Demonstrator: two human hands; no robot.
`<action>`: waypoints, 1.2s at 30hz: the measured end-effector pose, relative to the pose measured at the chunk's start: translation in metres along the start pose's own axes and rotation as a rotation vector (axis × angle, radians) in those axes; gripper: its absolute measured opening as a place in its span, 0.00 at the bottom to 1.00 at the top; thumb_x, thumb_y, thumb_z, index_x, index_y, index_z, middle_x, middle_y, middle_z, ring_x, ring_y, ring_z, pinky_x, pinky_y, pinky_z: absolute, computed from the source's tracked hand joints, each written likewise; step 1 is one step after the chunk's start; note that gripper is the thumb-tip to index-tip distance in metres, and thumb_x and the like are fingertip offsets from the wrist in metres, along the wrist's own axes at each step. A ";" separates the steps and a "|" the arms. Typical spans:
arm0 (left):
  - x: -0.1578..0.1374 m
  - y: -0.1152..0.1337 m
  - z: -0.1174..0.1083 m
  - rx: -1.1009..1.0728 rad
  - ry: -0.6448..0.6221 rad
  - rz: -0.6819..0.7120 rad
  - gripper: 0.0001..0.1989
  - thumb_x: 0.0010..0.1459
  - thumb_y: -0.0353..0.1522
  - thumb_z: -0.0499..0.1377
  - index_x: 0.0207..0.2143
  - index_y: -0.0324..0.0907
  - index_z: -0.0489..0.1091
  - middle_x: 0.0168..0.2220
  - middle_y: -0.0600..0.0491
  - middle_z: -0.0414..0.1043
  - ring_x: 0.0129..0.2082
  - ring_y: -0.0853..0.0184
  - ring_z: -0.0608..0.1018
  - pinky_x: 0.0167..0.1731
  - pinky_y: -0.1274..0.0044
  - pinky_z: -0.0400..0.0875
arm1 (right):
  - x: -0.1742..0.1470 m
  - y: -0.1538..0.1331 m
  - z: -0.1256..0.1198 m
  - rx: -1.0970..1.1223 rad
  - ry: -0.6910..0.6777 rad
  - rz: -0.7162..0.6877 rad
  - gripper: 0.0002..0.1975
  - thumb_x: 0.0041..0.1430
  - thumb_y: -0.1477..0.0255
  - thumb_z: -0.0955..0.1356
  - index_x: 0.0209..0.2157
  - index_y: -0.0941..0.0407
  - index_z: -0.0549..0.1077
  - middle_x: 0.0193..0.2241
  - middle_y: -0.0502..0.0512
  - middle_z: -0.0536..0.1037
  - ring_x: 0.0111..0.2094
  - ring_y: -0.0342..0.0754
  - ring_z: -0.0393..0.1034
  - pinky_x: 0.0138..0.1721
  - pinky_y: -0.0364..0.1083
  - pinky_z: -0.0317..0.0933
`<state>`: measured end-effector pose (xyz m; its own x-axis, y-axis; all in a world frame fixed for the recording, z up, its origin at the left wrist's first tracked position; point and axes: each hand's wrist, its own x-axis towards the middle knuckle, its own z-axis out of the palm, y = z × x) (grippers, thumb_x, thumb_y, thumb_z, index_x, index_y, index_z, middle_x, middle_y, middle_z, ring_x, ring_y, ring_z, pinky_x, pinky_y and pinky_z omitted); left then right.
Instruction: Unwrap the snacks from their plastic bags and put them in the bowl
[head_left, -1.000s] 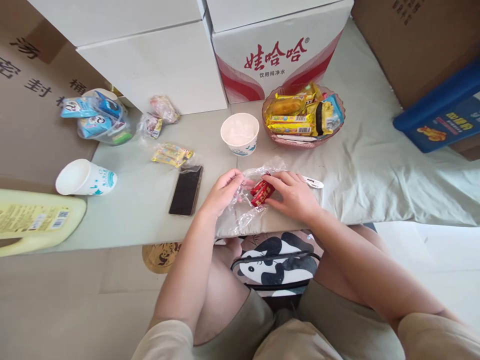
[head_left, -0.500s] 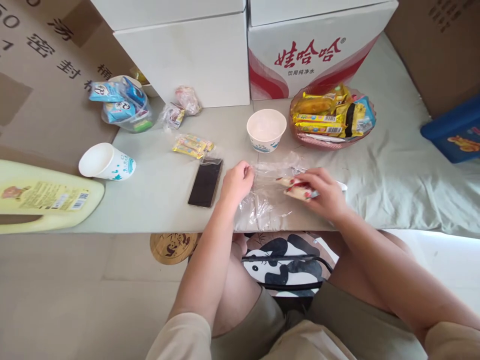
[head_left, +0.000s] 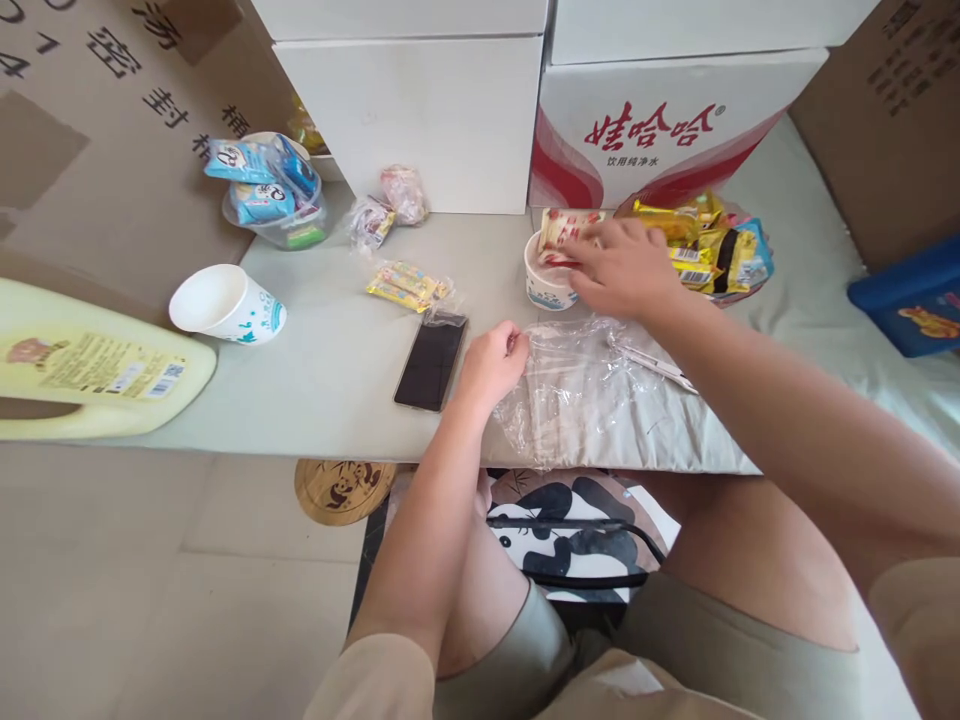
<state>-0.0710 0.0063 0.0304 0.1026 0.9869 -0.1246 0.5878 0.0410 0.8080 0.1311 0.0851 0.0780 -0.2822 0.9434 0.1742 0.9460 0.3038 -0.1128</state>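
My left hand (head_left: 495, 362) is closed at the left edge of a crumpled clear plastic bag (head_left: 562, 385) lying on the cloth. A phone (head_left: 431, 362) lies just left of that hand. My right hand (head_left: 626, 262) reaches over a white paper bowl (head_left: 551, 292), its fingers apart and touching snack packets in it. One red-and-cream snack packet (head_left: 566, 228) stands up out of the bowl. Another lies lower, partly hidden by my fingers. Slim white sticks (head_left: 660, 366), whose kind I cannot make out, lie right of the bag.
A bowl of yellow snacks (head_left: 739, 262) stands at the right, partly behind my right arm. To the left are a paper cup (head_left: 229, 305), a pale yellow jug (head_left: 112, 365), wrapped sticks (head_left: 409, 287) and a tub of blue packets (head_left: 274, 200). White boxes (head_left: 420, 120) line the back.
My right hand has moved up and away from the plastic bag, carrying the snack packets to the paper bowl. My left hand has stayed at the bag. The view has shifted slightly.
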 end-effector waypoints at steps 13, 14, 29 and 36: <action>0.003 0.001 0.006 0.028 -0.001 0.029 0.10 0.65 0.35 0.52 0.31 0.44 0.67 0.32 0.52 0.78 0.34 0.65 0.80 0.34 0.77 0.68 | 0.011 -0.003 0.000 0.030 0.063 0.003 0.26 0.63 0.60 0.67 0.61 0.51 0.68 0.62 0.66 0.67 0.59 0.66 0.61 0.55 0.61 0.60; 0.003 0.001 0.006 0.027 0.000 0.034 0.10 0.65 0.35 0.52 0.31 0.44 0.67 0.31 0.52 0.78 0.34 0.65 0.80 0.34 0.76 0.67 | 0.016 -0.005 0.001 0.037 0.034 -0.009 0.29 0.60 0.60 0.69 0.62 0.51 0.66 0.63 0.66 0.66 0.60 0.66 0.61 0.56 0.61 0.59; 0.003 0.002 0.005 0.024 -0.008 0.015 0.11 0.65 0.36 0.52 0.31 0.44 0.67 0.29 0.53 0.77 0.32 0.65 0.79 0.31 0.78 0.66 | 0.057 -0.019 0.006 0.012 -0.136 0.046 0.26 0.57 0.55 0.68 0.54 0.51 0.71 0.51 0.64 0.76 0.47 0.64 0.70 0.46 0.60 0.65; 0.001 0.002 0.003 0.009 0.004 0.023 0.10 0.66 0.36 0.53 0.31 0.44 0.69 0.31 0.52 0.77 0.36 0.64 0.80 0.34 0.78 0.68 | 0.053 -0.033 0.001 -0.120 -0.182 0.023 0.21 0.58 0.58 0.65 0.48 0.55 0.75 0.50 0.64 0.78 0.47 0.64 0.72 0.45 0.60 0.67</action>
<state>-0.0673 0.0066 0.0304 0.1131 0.9881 -0.1039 0.5922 0.0169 0.8056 0.0852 0.1250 0.0901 -0.2736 0.9618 -0.0080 0.9618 0.2736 0.0048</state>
